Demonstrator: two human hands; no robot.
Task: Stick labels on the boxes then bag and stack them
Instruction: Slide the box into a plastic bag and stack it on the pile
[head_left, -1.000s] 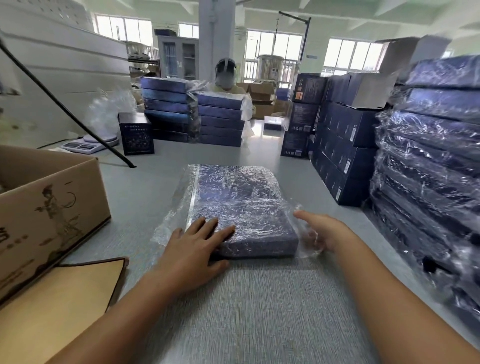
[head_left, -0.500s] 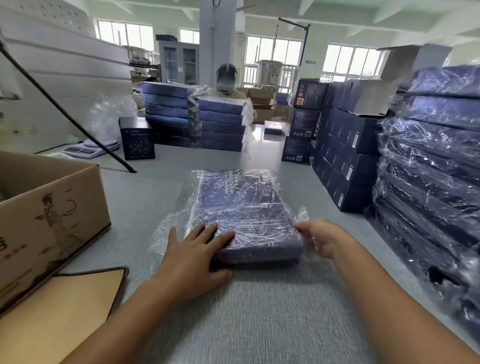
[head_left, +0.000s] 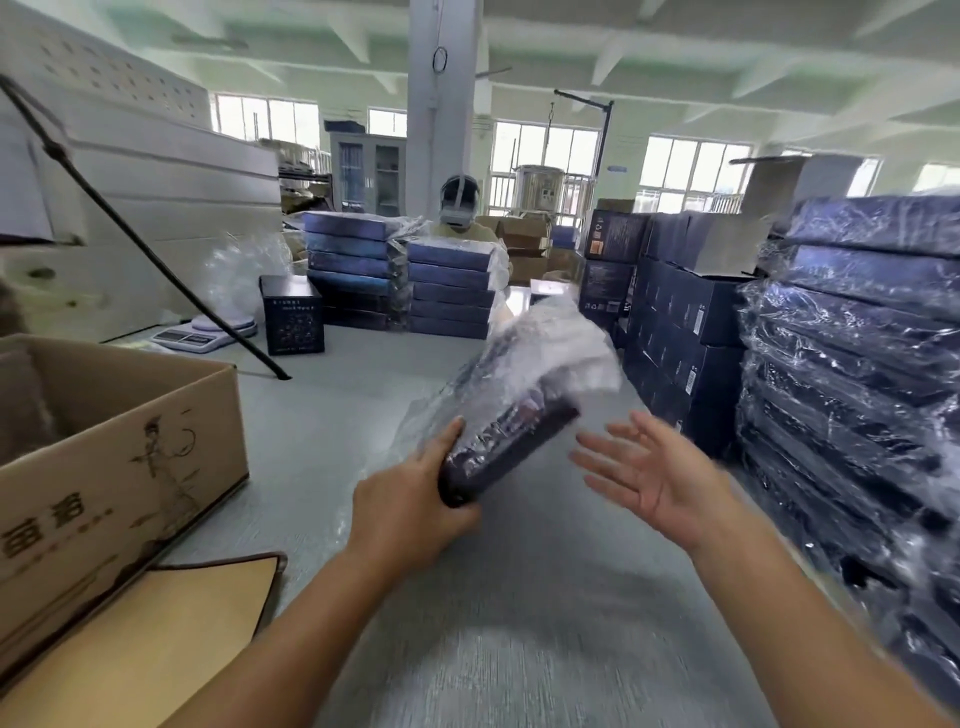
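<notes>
A flat dark blue box in a clear plastic bag (head_left: 511, 410) is lifted off the grey table (head_left: 519, 623) and tilted, its far end up and to the right. My left hand (head_left: 415, 501) grips its near left corner, thumb on top. My right hand (head_left: 649, 467) hovers just right of the box, palm up, fingers spread, holding nothing. The bag's loose end bunches white at the upper end of the box. A tall stack of bagged blue boxes (head_left: 857, 364) rises at the right.
An open cardboard carton (head_left: 119, 457) stands at the left, its flap lying on the table. Unbagged dark boxes (head_left: 680, 322) are stacked right of centre. More bagged stacks (head_left: 405, 280), a small black box (head_left: 292, 322) and a scale (head_left: 202, 332) sit far back, with a person behind them.
The bagged box lay flat under both hands; now my left hand has lifted and tilted it, and my right hand has let go and opened beside it.
</notes>
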